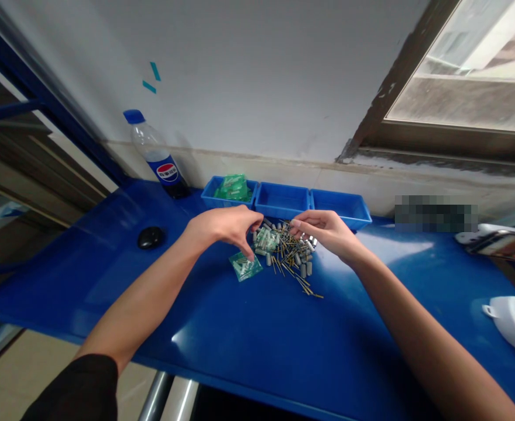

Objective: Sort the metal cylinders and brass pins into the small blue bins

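A mixed pile of small parts lies on the blue table: thin brass-coloured pins (289, 257), grey metal cylinders (303, 270) and clear-and-green packets (267, 240). My left hand (231, 225) arches over the pile's left side, thumb and fingers spread apart with nothing seen between them. Its thumb tip is at a flat green packet (245, 268) beside the pile. Over the pile's right side, my right hand (323, 231) has its fingertips drawn together among the parts. Whatever they pinch, if anything, is too small to make out.
Behind the pile stand three joined blue bins; the left bin (205, 197) holds green packets (233, 187). A Pepsi bottle (165, 169) stands by the wall, with a black computer mouse (151, 237) in front. A phone (510, 244) and a white device (512, 324) are at the right.
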### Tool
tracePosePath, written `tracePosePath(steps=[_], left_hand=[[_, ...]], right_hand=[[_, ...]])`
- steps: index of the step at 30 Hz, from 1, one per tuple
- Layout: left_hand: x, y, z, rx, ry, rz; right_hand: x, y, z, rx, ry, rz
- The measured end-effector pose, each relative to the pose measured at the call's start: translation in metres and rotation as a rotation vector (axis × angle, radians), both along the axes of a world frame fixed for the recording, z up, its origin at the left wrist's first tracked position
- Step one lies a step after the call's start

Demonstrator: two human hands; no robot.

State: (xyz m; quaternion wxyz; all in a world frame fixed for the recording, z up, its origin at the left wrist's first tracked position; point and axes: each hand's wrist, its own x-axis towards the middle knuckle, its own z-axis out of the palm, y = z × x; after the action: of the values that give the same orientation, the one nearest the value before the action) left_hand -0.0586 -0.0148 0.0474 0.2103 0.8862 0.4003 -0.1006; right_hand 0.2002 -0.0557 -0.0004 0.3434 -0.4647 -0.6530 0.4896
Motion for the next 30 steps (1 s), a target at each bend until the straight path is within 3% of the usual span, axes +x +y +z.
tracePosePath(steps=[7, 12, 17, 21, 30], left_hand=[[0.012, -0.003, -0.021, -0.061, 0.087, 0.004], [0.004, 0.001, -0.01, -0.152, 0.112, -0.015], [-0.007, 0.003, 0.014, -0.18, -0.246, -0.055], [0.001, 0.002, 0.019, -0.139, -0.583, 0.03], [0.017, -0.009, 0.018, -0.113, -0.7, 0.066]], right_hand=[[-0.001, 0.0, 0.0, 0.005, -0.006, 0.017], [-0.001, -0.001, 0.002, -0.003, -0.004, 0.015], [-0.002, -0.002, 0.001, -0.01, 0.002, 0.029], [-0.006, -0.005, 0.002, -0.056, 0.0, 0.094], [-0.008, -0.007, -0.002, -0.041, 0.022, 0.12]])
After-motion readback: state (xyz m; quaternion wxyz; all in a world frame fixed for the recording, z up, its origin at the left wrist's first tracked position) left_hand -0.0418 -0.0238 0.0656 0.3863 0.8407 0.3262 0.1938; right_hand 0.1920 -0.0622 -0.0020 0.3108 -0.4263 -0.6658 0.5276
